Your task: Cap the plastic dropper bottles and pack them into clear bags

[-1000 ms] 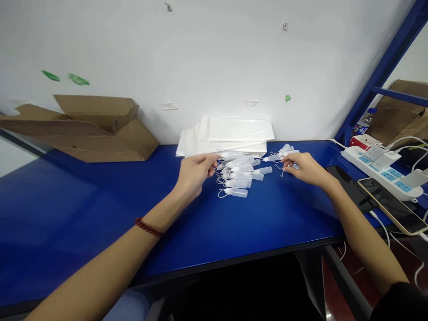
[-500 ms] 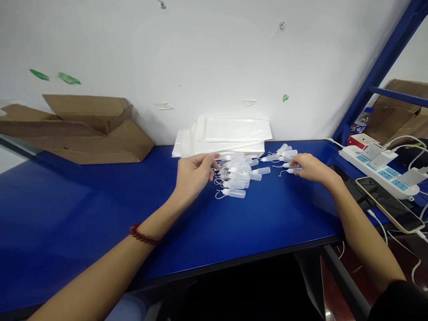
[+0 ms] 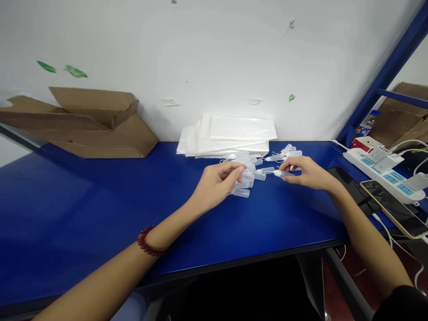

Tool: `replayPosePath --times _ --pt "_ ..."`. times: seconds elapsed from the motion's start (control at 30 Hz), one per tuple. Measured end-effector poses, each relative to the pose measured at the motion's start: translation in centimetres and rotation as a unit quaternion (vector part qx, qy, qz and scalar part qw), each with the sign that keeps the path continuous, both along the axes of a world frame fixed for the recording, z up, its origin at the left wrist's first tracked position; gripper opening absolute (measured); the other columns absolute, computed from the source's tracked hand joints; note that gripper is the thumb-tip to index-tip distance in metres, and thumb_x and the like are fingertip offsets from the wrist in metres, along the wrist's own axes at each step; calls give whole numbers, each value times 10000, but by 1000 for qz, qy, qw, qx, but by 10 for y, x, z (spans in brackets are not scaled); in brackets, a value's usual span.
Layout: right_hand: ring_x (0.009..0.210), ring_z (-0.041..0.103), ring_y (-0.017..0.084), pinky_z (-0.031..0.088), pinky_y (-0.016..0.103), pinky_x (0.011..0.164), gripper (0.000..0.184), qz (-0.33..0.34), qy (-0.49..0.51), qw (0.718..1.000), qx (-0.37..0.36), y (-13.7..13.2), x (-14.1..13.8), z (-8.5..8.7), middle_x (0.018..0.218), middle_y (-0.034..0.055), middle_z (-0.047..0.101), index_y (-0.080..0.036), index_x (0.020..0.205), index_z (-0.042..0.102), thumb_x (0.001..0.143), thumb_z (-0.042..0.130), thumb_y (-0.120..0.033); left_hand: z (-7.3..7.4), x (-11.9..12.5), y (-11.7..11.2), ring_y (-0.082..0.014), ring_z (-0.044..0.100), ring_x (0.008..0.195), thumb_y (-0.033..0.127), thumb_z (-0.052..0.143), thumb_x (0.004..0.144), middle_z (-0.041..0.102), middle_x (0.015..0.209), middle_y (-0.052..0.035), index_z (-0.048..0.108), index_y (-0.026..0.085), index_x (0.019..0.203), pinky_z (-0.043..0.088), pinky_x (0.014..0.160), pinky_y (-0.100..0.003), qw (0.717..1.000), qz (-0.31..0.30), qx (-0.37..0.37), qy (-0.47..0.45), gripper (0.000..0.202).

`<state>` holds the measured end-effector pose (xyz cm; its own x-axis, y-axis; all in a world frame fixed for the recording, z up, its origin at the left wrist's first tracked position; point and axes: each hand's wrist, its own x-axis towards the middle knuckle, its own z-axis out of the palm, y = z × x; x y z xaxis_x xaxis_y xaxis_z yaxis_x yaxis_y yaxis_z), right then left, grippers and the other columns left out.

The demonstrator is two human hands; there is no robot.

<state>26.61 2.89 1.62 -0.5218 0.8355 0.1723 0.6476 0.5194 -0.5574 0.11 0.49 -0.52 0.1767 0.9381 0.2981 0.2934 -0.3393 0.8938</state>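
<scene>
Where the desk comes nearest: its dark front edge passes beneath both forearms, with a black sleeve off the near right corner.
Left wrist: a dark red beaded bracelet circles it.
Phones: a pale-edged smartphone and a black smartphone lie toward the right edge.
Left hand: narrow grip, thumb and forefinger nearly together at the pile; whether it holds anything I cannot tell.
Right hand: its grip holds a translucent small bottle, tilted near level, white cap leftward.
Bottle pile: similar bottles heap mid-desk, partly hidden by the left hand.
Power strip: white, with plugged-in chargers, by the right edge.
Smaller cluster: more bottles, toward the far edge, beyond the right hand.
White bags: stacked flat at the far edge.
Cardboard box: open-flapped, far left.
</scene>
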Motion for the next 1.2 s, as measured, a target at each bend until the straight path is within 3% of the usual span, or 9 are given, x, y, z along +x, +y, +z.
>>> replayPosePath --times 0.1,0.27,0.43,0.63,1.2 --pt "825 616 172 485 330 768 159 32 34 999 -16 -5 -7 -2 912 44 709 -179 913 697 765 667 -228 0 2 -4 -92 487 425 373 614 828 670 649 -12 721 143 949 450 442 -228 998 -54 -10 29 282" --pt "838 620 174 498 348 799 141 60 54 997 -20 -7 -13 -7 910 45 707 -178 900 685 763 667 -208 -1 5 -9 -117 555 474 377 579 870 665 607 -22 726 145 827 470 466 -226 991 -103 10 80 277" --pt "847 622 177 499 347 794 148 70 65 995 -23 -10 -15 -6 923 44 707 -186 909 678 763 665 -206 -2 6 -11 -90 506 441 336 572 878 675 631 -32 699 144 766 405 419 -196 987 -124 9 101 256" --pt "811 611 159 484 335 785 144 91 67 993 -46 -15 -19 -3 887 28 700 -187 912 677 774 635 -190 -2 5 -10 -88 500 449 327 588 868 672 642 -36 693 145 743 415 432 -194 988 -136 2 80 244" --pt "819 626 148 498 314 775 134 120 151 974 -119 -20 -21 0 906 31 698 -177 922 678 802 643 -227 2 6 -8 -86 513 432 351 646 824 668 646 -43 730 150 737 396 407 -203 976 -177 -120 -50 234"
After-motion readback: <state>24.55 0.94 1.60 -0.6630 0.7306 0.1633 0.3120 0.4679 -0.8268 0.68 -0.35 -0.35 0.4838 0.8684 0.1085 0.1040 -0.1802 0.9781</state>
